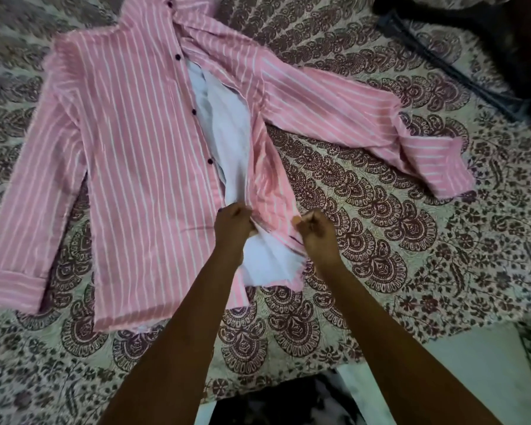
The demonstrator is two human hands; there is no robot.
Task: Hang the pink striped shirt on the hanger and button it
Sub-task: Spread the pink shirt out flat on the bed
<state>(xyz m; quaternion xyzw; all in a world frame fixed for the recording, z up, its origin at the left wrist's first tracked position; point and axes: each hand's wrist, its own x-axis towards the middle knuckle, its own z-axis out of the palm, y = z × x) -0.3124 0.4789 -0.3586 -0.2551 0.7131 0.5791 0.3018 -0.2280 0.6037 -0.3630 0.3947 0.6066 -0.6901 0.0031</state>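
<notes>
Pinching the pink striped shirt [141, 142], both hands grip its hem.

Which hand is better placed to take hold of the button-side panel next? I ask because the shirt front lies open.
Left. The left hand is closed on fabric right beside the button placket edge; the right hand grips the other panel of the pink striped shirt, farther away.

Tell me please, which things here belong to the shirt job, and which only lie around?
For the job:
- pink striped shirt, unbuttoned
- left hand and right hand, both gripping its lower front

Lying about:
- patterned bedsheet
- dark strap-like object, top right; unclear what
</notes>
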